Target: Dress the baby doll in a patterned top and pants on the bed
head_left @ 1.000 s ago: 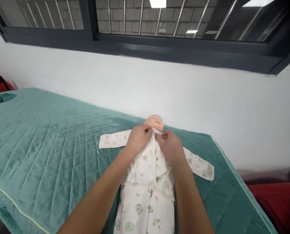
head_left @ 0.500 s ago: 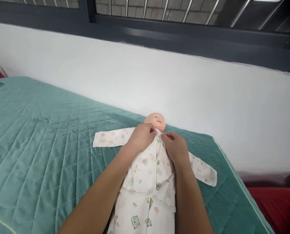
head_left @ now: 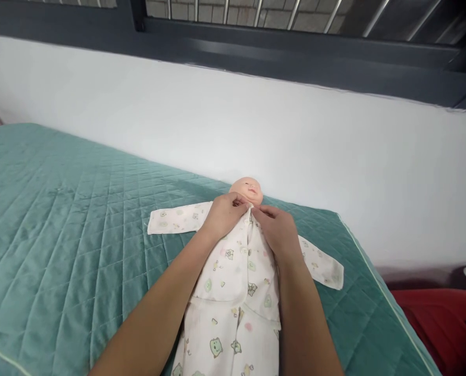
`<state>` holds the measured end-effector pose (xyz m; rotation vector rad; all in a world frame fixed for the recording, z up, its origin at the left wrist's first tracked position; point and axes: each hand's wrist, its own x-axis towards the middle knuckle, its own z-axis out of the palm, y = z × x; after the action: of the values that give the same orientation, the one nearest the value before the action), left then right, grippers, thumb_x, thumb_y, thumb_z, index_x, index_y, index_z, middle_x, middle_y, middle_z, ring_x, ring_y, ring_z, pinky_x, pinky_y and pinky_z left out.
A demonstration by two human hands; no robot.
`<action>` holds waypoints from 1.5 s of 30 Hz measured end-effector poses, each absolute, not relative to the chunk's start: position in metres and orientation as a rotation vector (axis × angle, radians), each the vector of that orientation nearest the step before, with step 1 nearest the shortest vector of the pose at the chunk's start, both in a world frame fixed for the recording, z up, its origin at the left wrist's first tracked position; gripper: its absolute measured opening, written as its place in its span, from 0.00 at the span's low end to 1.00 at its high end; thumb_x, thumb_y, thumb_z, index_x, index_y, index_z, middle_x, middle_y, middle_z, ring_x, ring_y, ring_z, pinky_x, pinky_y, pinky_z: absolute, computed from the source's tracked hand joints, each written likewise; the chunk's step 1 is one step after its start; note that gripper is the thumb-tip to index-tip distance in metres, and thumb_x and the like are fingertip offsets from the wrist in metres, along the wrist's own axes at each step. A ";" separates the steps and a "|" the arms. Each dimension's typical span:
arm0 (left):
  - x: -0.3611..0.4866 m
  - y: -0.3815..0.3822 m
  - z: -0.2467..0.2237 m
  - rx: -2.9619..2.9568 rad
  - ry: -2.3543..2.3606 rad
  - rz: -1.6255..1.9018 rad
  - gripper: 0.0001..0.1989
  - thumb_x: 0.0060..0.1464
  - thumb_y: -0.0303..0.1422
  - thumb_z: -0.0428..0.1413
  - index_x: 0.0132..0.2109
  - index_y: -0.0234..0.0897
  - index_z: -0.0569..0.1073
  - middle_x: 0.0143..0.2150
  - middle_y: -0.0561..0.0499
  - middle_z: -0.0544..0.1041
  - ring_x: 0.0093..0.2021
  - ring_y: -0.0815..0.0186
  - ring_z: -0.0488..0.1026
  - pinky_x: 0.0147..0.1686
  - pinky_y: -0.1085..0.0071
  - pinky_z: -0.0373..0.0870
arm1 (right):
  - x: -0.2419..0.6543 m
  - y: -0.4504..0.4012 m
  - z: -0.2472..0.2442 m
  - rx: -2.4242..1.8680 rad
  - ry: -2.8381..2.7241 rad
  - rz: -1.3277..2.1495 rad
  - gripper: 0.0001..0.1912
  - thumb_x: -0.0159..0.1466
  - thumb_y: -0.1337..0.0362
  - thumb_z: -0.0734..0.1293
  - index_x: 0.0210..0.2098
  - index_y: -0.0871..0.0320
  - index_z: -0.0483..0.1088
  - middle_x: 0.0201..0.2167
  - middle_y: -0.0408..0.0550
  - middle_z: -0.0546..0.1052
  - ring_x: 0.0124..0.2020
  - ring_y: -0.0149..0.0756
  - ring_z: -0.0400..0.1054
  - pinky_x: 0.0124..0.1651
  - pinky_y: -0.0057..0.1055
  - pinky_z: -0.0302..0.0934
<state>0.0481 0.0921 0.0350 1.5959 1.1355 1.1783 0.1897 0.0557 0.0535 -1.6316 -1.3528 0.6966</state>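
Note:
A baby doll [head_left: 252, 189] lies on its back, its head near the wall. It wears a white top [head_left: 233, 277] with small animal prints, both sleeves spread outward, over white trousers [head_left: 217, 334] in the same print. At the collar, just below the doll's chin, my left hand [head_left: 227, 211] pinches one front edge of the top. My right hand [head_left: 275, 224] grips the other edge there, its fingertips almost meeting those of my left hand. Below the hands the two front panels lie close together, with a button visible on the chest.
A green quilted cover [head_left: 80, 209] lies under the doll. Behind it rises a white wall [head_left: 295, 141] below a dark window frame [head_left: 256, 52] with metal bars. A red chair [head_left: 440, 324] stands at the lower right.
My hands have come closer together at the collar, bringing the two edges of the top together. The whole view has shifted slightly.

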 end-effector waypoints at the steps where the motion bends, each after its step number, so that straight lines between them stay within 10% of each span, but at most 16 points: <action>1: 0.047 0.092 0.036 1.601 1.137 1.161 0.05 0.54 0.31 0.57 0.35 0.37 0.77 0.36 0.51 0.80 0.38 0.65 0.76 0.40 0.69 0.68 | 0.190 0.056 0.053 -1.628 -1.364 0.701 0.14 0.56 0.55 0.69 0.34 0.56 0.80 0.32 0.45 0.81 0.37 0.41 0.73 0.41 0.32 0.63; 45: 0.038 0.089 0.035 1.537 1.051 1.067 0.16 0.49 0.28 0.53 0.46 0.40 0.76 0.29 0.55 0.74 0.30 0.69 0.69 0.29 0.74 0.64 | 0.190 0.057 0.051 -1.598 -1.526 0.834 0.21 0.54 0.58 0.70 0.46 0.53 0.69 0.31 0.41 0.79 0.33 0.37 0.72 0.38 0.33 0.61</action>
<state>0.0385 0.0893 0.0350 1.5374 1.0513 1.0669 0.1898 0.0570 0.0509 -1.5981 -1.5262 0.8337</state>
